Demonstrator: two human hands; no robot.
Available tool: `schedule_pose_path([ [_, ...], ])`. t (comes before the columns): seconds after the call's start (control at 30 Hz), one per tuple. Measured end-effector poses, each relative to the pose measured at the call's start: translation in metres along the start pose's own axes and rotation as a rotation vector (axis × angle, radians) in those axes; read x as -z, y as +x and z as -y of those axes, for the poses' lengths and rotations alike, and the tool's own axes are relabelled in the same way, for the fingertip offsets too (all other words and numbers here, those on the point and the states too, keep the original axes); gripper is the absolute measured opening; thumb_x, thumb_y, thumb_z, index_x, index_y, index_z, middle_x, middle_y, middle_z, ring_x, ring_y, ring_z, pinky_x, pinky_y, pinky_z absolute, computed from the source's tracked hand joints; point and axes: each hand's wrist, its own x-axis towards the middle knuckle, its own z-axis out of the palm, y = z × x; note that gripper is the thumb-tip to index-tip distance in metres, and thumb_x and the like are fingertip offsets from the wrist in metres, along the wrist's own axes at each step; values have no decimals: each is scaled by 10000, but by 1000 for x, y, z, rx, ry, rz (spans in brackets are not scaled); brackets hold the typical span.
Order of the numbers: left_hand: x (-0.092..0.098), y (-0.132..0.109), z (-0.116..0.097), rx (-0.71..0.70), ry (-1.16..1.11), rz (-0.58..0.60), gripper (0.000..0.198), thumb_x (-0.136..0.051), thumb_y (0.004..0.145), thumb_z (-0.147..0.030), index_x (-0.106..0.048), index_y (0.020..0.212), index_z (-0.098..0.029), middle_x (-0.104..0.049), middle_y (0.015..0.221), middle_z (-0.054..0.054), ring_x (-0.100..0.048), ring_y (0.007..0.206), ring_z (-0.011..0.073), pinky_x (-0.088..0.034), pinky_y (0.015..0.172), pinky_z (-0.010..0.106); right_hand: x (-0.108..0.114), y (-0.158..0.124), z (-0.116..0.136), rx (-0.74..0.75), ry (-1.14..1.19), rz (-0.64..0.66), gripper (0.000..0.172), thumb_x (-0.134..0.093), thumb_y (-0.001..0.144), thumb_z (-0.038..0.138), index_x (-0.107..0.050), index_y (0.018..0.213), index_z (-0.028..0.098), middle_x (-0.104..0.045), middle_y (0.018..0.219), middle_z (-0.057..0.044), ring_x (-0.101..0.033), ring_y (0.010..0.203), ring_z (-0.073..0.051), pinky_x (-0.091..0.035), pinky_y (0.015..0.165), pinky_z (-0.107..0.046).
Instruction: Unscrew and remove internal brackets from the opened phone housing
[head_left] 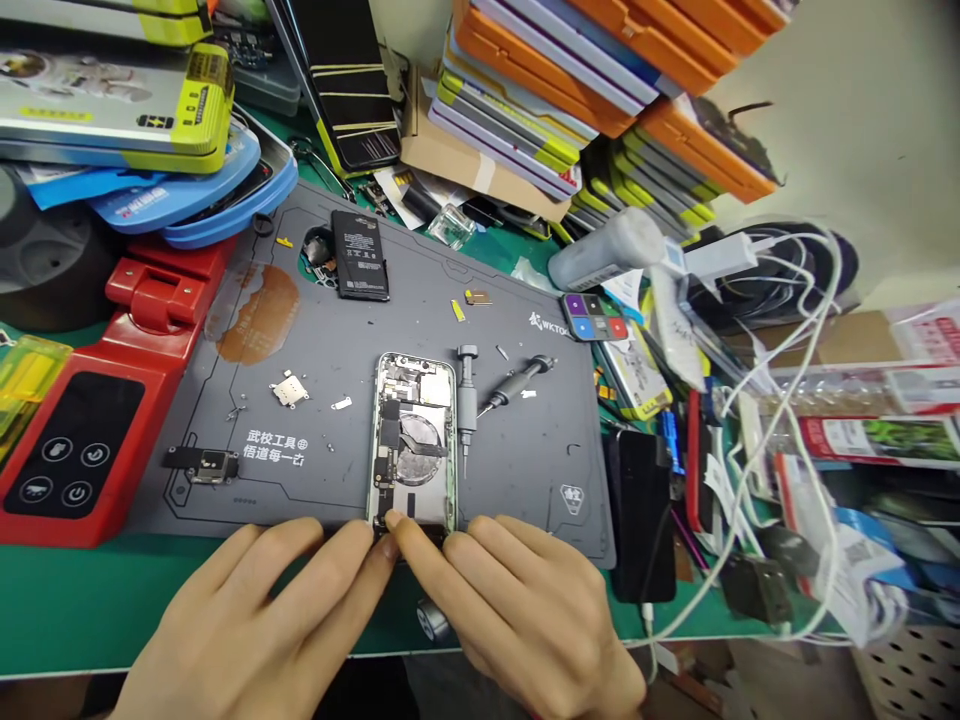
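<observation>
An opened phone with its insides showing lies on the grey repair mat. My left hand and my right hand meet at the phone's near end, fingertips pressed together on its bottom edge. Whether they pinch a small part there is hidden. Two grey screwdrivers lie just right of the phone. A black battery rests at the mat's far side. Small metal brackets and a black part lie on the mat to the left.
A red device with buttons stands at the left. Stacked phone-case boxes tower at the back. White cables, a black phone and clutter crowd the right. A white bottle lies beyond the mat.
</observation>
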Motion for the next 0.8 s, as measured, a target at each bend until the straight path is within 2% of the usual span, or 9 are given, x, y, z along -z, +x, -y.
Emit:
schedule_pose_path([
  [0.17, 0, -1, 0, -8, -6, -2, 459, -278, 1173, -183, -638, 1456, -152, -705, 1351, 33, -556, 1142, 231, -399, 974, 396, 3, 0, -7, 55, 15, 32, 403, -340, 1136, 54, -691, 1293, -66, -606, 775, -57, -455, 648, -205, -290, 547, -394],
  [0.3, 4, 2, 2, -27, 7, 16, 444, -289, 1176, -194, -648, 1432, -143, -712, 1343, 31, -560, 1141, 229, -410, 970, 393, 13, 4, -19, 145, 20, 95, 368, -404, 1128, 64, -698, 1316, -54, -611, 796, -46, -465, 656, -196, -327, 547, -388],
  [0.47, 10, 9, 4, -44, 26, 14, 414, -302, 1178, -190, -666, 1371, -144, -733, 1280, 15, -567, 1096, 205, -423, 928, 367, 26, 15, -30, 254, 14, 165, 423, -345, 1145, 84, -725, 1282, -41, -629, 830, -63, -503, 674, -196, -366, 550, -382],
  [0.63, 10, 11, 3, -41, 8, -9, 408, -304, 1172, -173, -669, 1350, -135, -739, 1255, 21, -575, 1088, 203, -431, 915, 366, 29, 23, -34, 278, 33, 196, 458, -325, 1144, 82, -768, 1227, 8, -619, 820, -65, -497, 666, -190, -361, 544, -377],
  [0.8, 9, 8, 3, -35, 13, -18, 411, -323, 1165, -161, -693, 1343, -140, -745, 1262, 26, -586, 1092, 215, -432, 929, 374, 27, 26, -35, 269, 62, 190, 477, -283, 1157, 72, -744, 1236, -18, -638, 829, -62, -504, 665, -185, -379, 542, -368],
])
